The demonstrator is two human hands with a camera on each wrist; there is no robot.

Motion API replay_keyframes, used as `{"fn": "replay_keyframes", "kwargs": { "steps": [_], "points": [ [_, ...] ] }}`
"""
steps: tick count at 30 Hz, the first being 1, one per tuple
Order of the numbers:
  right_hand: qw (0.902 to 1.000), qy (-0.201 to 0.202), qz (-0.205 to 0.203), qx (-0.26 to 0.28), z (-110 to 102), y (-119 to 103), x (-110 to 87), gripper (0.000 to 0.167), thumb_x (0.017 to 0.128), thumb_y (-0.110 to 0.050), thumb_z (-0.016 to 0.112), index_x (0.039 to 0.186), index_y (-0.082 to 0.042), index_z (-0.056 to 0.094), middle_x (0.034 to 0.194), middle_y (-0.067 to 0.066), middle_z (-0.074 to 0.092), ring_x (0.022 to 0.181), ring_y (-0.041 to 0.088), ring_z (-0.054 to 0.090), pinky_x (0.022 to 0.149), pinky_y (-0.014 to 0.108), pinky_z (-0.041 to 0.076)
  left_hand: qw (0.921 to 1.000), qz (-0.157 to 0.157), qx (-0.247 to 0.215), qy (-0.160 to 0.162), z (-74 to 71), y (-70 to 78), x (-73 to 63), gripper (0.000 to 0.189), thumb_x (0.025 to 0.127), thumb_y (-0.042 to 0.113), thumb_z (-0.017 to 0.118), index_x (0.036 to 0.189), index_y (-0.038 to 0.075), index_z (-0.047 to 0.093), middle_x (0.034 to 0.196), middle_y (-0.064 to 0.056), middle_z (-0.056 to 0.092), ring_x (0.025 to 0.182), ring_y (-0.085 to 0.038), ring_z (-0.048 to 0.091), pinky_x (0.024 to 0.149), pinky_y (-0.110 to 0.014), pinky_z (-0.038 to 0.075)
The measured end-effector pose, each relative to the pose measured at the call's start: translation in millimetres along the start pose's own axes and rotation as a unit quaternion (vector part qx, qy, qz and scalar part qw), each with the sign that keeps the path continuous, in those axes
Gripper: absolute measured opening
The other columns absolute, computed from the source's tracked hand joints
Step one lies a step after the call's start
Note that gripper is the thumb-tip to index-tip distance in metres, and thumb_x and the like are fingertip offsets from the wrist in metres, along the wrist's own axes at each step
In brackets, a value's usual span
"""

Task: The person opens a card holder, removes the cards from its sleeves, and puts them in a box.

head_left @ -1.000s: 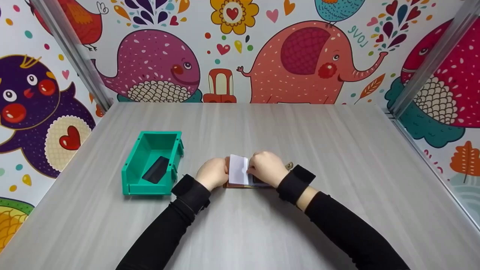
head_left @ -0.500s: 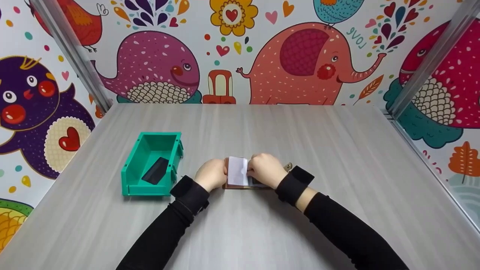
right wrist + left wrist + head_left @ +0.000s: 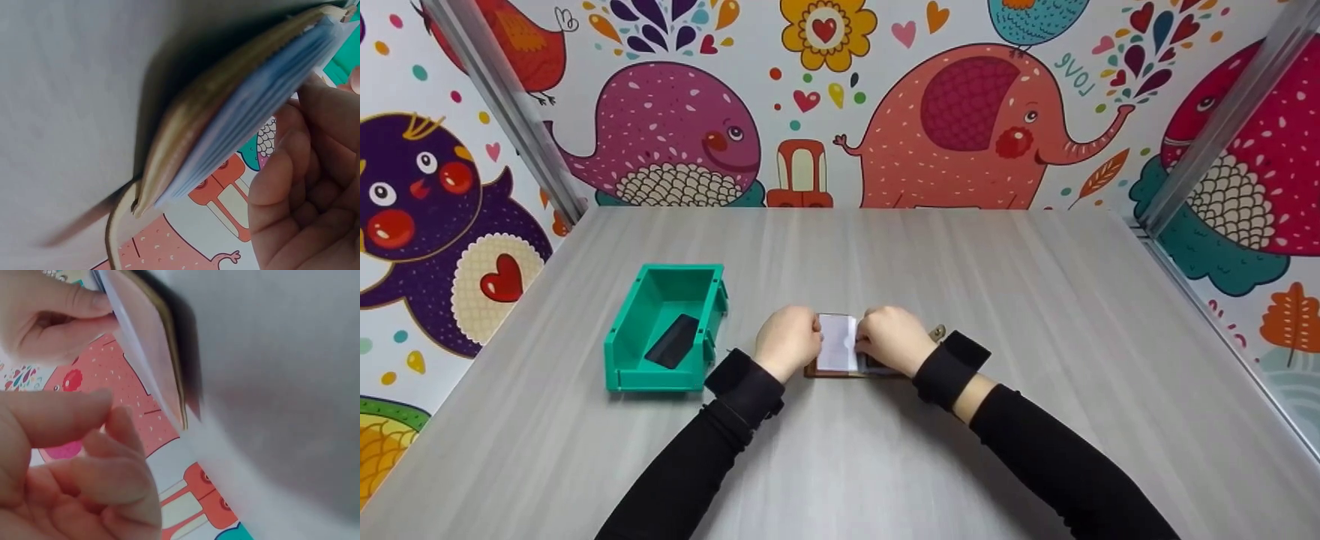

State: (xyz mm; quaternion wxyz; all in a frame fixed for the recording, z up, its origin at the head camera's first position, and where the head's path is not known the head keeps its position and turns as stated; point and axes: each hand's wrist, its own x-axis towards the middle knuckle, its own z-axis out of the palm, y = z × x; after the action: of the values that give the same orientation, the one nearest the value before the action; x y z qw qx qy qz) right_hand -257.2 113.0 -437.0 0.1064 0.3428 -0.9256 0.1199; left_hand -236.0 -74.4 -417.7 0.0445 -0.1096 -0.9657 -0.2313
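Observation:
A brown card holder (image 3: 829,373) lies spread on the table, with translucent plastic sleeves inside; a pale sleeve page (image 3: 836,343) faces up on its left side. My right hand (image 3: 894,337) pinches the sleeves' edge between thumb and finger, seen also in the right wrist view, where the stacked sleeves (image 3: 247,121) fan along the tan cover (image 3: 185,112). My left hand (image 3: 787,341) is at the holder's left edge. In the left wrist view its fingers (image 3: 107,484) are loosely curled, apart from the cover, with nothing visible between them. A snap strap (image 3: 937,331) sticks out on the right.
To the left stands a green bin (image 3: 615,358) holding a flat black rectangular item (image 3: 673,341). The grey wood-grain table (image 3: 1035,300) meets cartoon-printed walls (image 3: 945,127) at the back and sides, with metal posts (image 3: 502,105) at the corners.
My left hand has let go of the brown cover's left edge and shifted slightly up and right. The right hand keeps its pinch in the same place.

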Motion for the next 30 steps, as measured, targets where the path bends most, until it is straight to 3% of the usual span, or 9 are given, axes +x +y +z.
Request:
{"fn": "replay_keyframes", "kwargs": {
  "steps": [4,12,30],
  "points": [
    [1.0,0.002,-0.004,-0.002,0.7,0.3,0.0,0.014,0.075,-0.013,0.084,0.07,-0.008,0.072,0.072,0.007,0.065,0.065,0.025,0.064,0.061,0.041,0.052,0.9997,0.0,0.018,-0.015,6.1,2.5,-0.1,0.01,0.082,0.007,0.072,0.074,0.007,0.067,0.075,-0.005,0.065,0.069,-0.026,0.062,0.065,-0.041,0.05],
    [0.9997,0.01,-0.021,-0.003,-1.3,-0.5,-0.9,0.013,0.074,-0.013,0.085,0.07,-0.008,0.074,0.071,0.006,0.065,0.065,0.023,0.064,0.061,0.04,0.052,0.9988,0.018,0.043,-0.014,12.4,4.3,0.9,0.011,0.074,0.0,0.07,0.067,0.008,0.065,0.071,-0.005,0.065,0.068,-0.027,0.062,0.062,-0.041,0.05],
    [0.9996,0.006,-0.015,0.021,-6.6,3.1,0.3,0.012,0.076,-0.014,0.084,0.07,-0.008,0.074,0.072,0.005,0.066,0.064,0.021,0.063,0.061,0.038,0.052,0.9983,0.003,0.05,-0.029,13.5,6.1,2.5,0.011,0.074,-0.003,0.065,0.069,0.007,0.063,0.071,-0.007,0.065,0.069,-0.028,0.062,0.064,-0.043,0.051]
  ]
}}
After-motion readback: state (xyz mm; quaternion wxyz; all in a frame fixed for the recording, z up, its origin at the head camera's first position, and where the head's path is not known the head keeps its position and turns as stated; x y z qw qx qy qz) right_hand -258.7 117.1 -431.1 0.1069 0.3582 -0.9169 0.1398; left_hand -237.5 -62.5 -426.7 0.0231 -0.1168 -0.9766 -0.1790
